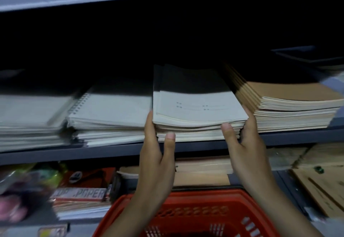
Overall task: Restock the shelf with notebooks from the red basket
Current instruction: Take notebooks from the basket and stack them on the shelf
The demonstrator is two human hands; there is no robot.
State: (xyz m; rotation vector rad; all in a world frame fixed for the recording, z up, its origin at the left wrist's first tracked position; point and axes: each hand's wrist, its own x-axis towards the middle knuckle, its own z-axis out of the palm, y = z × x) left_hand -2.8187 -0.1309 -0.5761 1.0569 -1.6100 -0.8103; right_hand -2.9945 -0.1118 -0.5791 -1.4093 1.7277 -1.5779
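Basket: red plastic in front of you, with rows of slots in its wall.
Grey stack: straight above the basket you see pale grey covers, small dark marks and cream page edges.
Brown stack: above the basket, to its right; kraft brown covers.
Spiral pads: above the basket, to its left; white covers with dark wire.
Paper pack: just left of the basket; red and white.

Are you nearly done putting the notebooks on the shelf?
Looks well along. Spiral notebooks and brown notebooks already sit stacked on the shelf. Right now the left hand and right hand press the sides of the grey notebook stack. The red basket shows no notebooks in its visible part, but most of it is out of view.
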